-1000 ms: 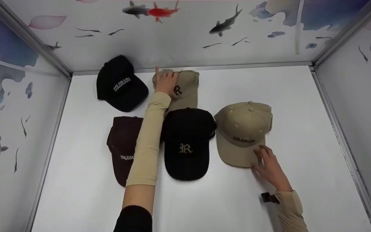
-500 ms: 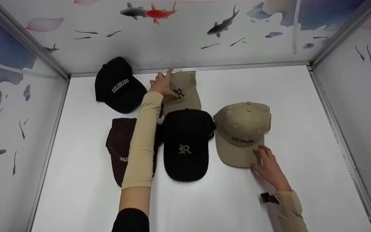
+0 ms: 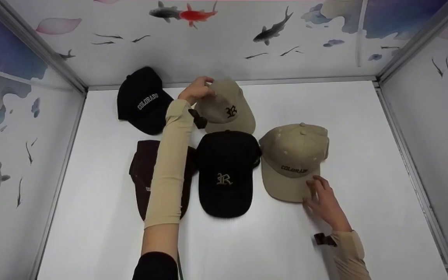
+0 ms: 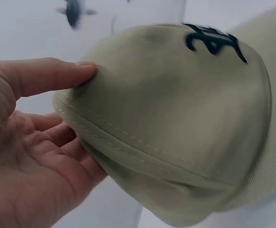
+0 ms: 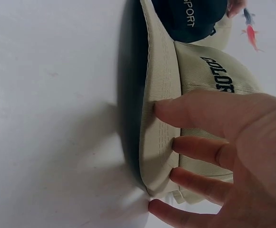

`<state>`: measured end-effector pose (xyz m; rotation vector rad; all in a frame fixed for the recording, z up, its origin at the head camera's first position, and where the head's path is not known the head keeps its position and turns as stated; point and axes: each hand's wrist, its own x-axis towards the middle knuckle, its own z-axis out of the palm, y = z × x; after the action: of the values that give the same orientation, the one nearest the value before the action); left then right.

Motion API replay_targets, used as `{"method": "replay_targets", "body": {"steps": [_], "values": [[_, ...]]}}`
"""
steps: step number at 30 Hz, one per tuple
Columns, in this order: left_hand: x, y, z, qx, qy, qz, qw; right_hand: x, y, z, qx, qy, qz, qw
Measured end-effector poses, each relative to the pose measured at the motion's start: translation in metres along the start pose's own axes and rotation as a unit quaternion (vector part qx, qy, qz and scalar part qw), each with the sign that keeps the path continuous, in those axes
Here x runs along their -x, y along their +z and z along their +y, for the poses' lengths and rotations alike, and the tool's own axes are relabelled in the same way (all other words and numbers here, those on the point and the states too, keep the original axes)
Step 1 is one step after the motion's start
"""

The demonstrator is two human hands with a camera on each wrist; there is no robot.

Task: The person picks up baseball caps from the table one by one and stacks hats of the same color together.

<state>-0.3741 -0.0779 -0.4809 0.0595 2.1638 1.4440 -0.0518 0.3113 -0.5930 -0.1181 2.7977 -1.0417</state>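
Note:
My left hand (image 3: pixel 197 90) pinches the crown edge of a beige baseball cap (image 3: pixel 228 105) with a dark letter R, at the back of the table. In the left wrist view the thumb (image 4: pixel 57 76) presses the outside of that cap (image 4: pixel 166 104), and the other fingers go behind its edge. At the front right, my right hand (image 3: pixel 327 202) rests its fingertips on the brim of a beige COLORADO cap (image 3: pixel 296 155). The right wrist view shows the thumb and fingers loosely spread on top of this brim (image 5: pixel 159 156), not curled round it.
A black R cap (image 3: pixel 226 175) lies in the middle, close against both beige caps. A black COLORADO cap (image 3: pixel 142 101) leans at the back left. My left sleeve (image 3: pixel 169 167) partly covers a maroon cap (image 3: pixel 142 163). Fish-patterned panels (image 3: pixel 216 50) wall the table in.
My left hand has shifted its hold on the beige R cap from the crown front to its left edge. That cap has turned and moved slightly right. My right hand stays put.

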Motion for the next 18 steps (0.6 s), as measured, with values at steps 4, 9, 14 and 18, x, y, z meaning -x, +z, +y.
{"method": "replay_targets", "body": {"steps": [4,9,14,18], "values": [[0.007,0.000,0.012,0.017,-0.061,-0.027,0.9977,0.001,0.001,-0.001,-0.001,-0.010,0.007,1.000],[0.010,0.004,0.024,0.011,-0.077,-0.062,0.9950,0.002,0.003,-0.002,-0.009,0.000,0.005,1.000],[0.012,0.006,0.030,0.015,-0.026,-0.134,0.9905,0.001,0.003,-0.002,-0.009,0.000,0.009,1.000],[0.016,0.007,0.034,0.013,0.001,-0.176,0.9844,0.000,0.002,-0.002,-0.009,0.000,0.004,1.000]]}}
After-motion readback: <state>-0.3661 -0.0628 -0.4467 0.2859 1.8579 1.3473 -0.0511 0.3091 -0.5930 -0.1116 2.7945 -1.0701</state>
